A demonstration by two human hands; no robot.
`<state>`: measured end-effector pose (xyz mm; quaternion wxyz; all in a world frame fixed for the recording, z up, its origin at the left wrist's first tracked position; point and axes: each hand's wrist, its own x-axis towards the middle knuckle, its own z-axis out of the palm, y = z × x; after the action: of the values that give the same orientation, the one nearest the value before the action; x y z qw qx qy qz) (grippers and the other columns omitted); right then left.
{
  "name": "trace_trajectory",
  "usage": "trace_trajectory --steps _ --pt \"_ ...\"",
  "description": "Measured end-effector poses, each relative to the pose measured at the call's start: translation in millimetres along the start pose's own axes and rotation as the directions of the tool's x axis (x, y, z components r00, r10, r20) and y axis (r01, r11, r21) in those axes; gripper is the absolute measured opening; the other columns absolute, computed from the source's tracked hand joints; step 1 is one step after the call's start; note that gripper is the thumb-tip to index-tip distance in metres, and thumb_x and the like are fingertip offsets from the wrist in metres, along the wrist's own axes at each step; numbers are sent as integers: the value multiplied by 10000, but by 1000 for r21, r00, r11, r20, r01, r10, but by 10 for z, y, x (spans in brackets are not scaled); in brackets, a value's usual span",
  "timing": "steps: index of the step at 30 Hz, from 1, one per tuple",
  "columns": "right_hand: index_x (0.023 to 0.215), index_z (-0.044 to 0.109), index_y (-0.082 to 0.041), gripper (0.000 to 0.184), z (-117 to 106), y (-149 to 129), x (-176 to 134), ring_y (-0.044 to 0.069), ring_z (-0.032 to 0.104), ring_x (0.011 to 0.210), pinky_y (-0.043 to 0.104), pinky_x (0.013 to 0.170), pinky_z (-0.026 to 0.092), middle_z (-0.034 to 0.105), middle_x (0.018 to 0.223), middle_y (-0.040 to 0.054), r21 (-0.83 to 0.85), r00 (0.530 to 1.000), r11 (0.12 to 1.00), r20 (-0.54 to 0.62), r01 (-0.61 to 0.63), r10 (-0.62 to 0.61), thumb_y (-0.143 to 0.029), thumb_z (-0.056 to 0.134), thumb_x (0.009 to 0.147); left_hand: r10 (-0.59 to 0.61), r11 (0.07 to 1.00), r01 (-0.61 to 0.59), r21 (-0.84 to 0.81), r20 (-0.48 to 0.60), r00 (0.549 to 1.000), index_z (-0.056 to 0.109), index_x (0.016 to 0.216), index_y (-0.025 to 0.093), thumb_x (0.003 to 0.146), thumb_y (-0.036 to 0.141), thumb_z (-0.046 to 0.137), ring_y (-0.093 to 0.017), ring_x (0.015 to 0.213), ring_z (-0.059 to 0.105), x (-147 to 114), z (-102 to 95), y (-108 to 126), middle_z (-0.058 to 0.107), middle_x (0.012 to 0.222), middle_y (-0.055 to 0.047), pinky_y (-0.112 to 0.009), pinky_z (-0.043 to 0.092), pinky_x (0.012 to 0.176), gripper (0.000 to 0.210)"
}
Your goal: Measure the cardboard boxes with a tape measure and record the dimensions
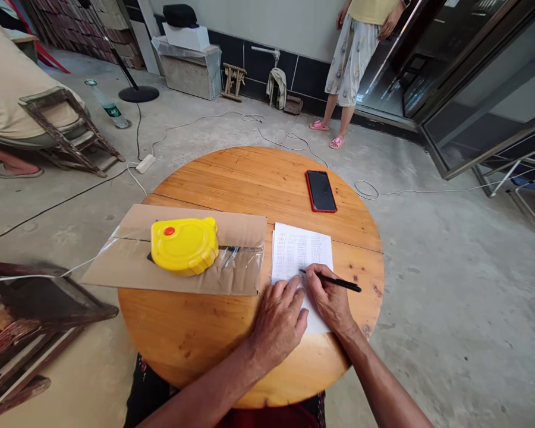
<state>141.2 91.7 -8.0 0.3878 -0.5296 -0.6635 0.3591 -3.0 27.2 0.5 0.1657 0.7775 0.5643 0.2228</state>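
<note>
Count on the round wooden surface (232,178): 1 sheet of paper (299,249), 1 pen (334,282), 1 phone (321,191), 1 flattened piece of cardboard (134,252), 1 yellow tape measure (184,245). 2 hands at work.

Landmark: the paper. It lies at the near right part of the surface, long axis running away from the person, rows of small writing on its far half (not legible).

Right hand (330,297): fingers closed around the pen, resting on the paper's near right part. Pen long axis nearly level across the view; tip points left onto the paper, tail points right, past the paper's right edge.

Left hand (279,321): flat, fingers loosely spread, pressing on the paper's near left corner, touching the right hand; holds nothing.

Cardboard: just left of the paper, its right edge meeting the paper's left edge; its left end overhangs the surface rim. Clear tape along its middle. Tape measure sits on the cardboard, 1 red button on top.

Phone: beyond the paper, screen dark, red case, long axis pointing away.

Beyond the phone, 1 other person (354,53) stands on the floor.
</note>
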Motion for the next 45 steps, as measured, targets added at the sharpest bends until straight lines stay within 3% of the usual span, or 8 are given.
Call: trace_trajectory --steps 7,25,34,45 --pt "856 637 -208 195 4 10 3 171 584 682 290 655 488 651 774 24 -21 1000 1000 12 -4 4 -360 535 925 1 1000 -1 -6 -13 1000 582 1176 188 901 230 558 -277 1130 507 -7 6 -1 545 1395 -89 -478 455 974 279" --pt "808 628 -206 205 -28 -90 15 149 547 598 264 577 453 619 690 -1 -96 999 995 20 31 -30 -335 517 921 -4 1000 4 -21 3 1000 579 1192 195 908 224 542 -284 1131 503 6 5 -6 530 1414 -80 -484 455 967 287" --pt "832 630 -207 192 -17 -21 -4 150 547 619 267 591 448 618 722 1 -53 999 999 35 5 -3 -340 528 925 -9 1000 9 -22 3 1000 580 1195 189 898 222 557 -276 1120 498 8 8 -9 533 1416 -68 -471 453 973 300" --pt "869 627 -196 174 4 59 -32 149 556 646 262 605 469 626 743 9 51 997 998 -65 -28 31 -337 543 926 -1 1000 1 -19 -2 1000 579 1189 193 898 231 560 -275 1124 492 15 -11 -2 530 1421 -65 -473 456 963 294"
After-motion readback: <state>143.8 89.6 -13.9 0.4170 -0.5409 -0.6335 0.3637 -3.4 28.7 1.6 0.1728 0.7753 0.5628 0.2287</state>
